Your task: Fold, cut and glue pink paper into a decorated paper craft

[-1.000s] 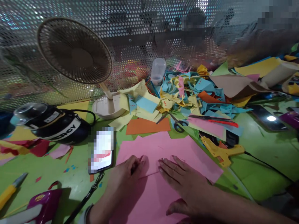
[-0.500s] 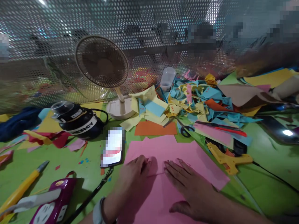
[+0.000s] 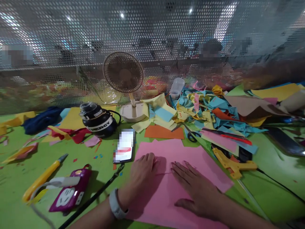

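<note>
Pink paper (image 3: 164, 197) lies under both hands, with a straight edge or crease running between them. My left hand (image 3: 144, 168), with a pale band on the wrist, rests on the paper's left part. Its fingers are curled and pinched at the paper; the fingertips are partly hidden. Flat on the right part of the sheet is my right hand (image 3: 193, 186), fingers stretched out and thumb apart. Beyond the sheet sit an orange paper strip (image 3: 164, 132) and dark-handled scissors (image 3: 193, 136). A lit phone (image 3: 124, 145) lies left of the sheet.
A yellow glue gun (image 3: 234, 163) with a cord lies right. Left are a yellow cutter (image 3: 45, 176), a purple device (image 3: 71, 190) and a black bottle (image 3: 98, 122). A fan (image 3: 124, 73) and heaped paper scraps (image 3: 202, 106) stand before the perforated metal screen (image 3: 152, 28).
The view has shifted, so objects on the left show farther right and smaller. Both hands keep nearly the same pose on the pink paper. A bright glare on the far-right phone is gone.
</note>
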The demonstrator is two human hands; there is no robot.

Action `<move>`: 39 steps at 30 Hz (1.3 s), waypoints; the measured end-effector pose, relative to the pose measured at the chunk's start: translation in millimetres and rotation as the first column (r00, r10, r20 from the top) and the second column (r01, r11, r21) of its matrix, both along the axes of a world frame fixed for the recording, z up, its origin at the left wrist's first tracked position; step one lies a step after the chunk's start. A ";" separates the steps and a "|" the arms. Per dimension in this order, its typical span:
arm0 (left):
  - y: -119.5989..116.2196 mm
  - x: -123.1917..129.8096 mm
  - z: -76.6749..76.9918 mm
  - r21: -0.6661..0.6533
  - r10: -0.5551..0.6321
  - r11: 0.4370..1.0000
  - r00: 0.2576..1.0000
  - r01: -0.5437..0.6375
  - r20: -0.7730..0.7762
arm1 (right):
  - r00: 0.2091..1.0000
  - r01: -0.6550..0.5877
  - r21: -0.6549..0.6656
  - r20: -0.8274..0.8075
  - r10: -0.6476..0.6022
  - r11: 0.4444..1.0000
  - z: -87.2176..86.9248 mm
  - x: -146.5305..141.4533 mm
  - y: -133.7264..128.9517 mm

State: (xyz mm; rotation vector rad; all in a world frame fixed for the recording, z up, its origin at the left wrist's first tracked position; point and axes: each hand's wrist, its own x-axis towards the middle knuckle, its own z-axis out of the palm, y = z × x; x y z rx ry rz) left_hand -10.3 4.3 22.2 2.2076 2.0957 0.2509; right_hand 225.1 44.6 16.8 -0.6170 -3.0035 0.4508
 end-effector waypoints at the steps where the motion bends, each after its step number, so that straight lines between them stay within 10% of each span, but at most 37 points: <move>1: 0.1 -0.1 -2.7 0.051 -0.031 0.998 0.999 0.033 -0.038 | 1.000 -0.001 0.007 0.003 0.001 1.000 0.0 -0.1 -0.1; 9: 14.9 -12.5 -24.6 0.112 -0.437 0.872 0.861 0.476 -0.259 | 0.994 0.029 0.203 -0.108 -0.007 0.979 -9.9 6.0 -1.4; 24: 17.6 -10.0 4.6 0.083 -0.680 0.679 0.668 0.729 -0.303 | 0.988 0.112 0.472 -0.149 -0.046 0.874 -12.5 28.4 -5.1; 39: 1.4 -34.6 4.7 0.046 -0.672 0.702 0.682 0.711 -0.288 | 0.991 0.090 0.432 -0.124 -0.039 0.897 -9.2 29.3 -2.3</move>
